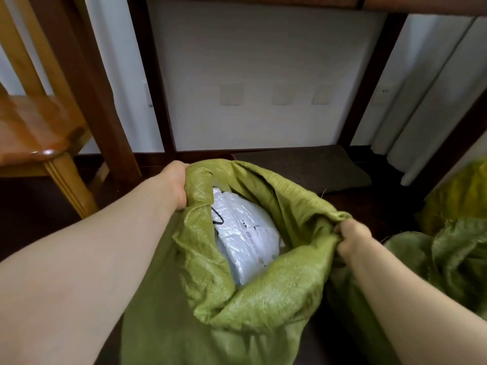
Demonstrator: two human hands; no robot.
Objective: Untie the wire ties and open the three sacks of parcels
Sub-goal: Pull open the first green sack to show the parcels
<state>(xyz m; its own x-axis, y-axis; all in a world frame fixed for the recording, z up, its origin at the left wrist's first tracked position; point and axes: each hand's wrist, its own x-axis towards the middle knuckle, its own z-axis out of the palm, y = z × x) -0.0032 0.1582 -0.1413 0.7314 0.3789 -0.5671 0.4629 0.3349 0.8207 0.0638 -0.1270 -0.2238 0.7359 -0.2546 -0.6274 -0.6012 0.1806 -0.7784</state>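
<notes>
A green woven sack (266, 296) stands on the dark floor in the middle, its mouth spread wide. Inside lies a white plastic parcel (245, 233) with black marks on it. My left hand (175, 187) grips the sack's rim at the far left of the mouth. My right hand (351, 237) pinches the rim at the right side. A second green sack (445, 259) sits at the right, its top crumpled, and a third, yellower sack (463, 191) shows behind it at the frame's edge. No wire tie is visible.
A wooden chair (39, 133) stands at the left with its leg close to my left arm. A dark mat (311, 167) lies on the floor behind the sack. Dark table legs (152, 75) and a white wall (263, 75) are beyond; white curtains (432, 101) hang right.
</notes>
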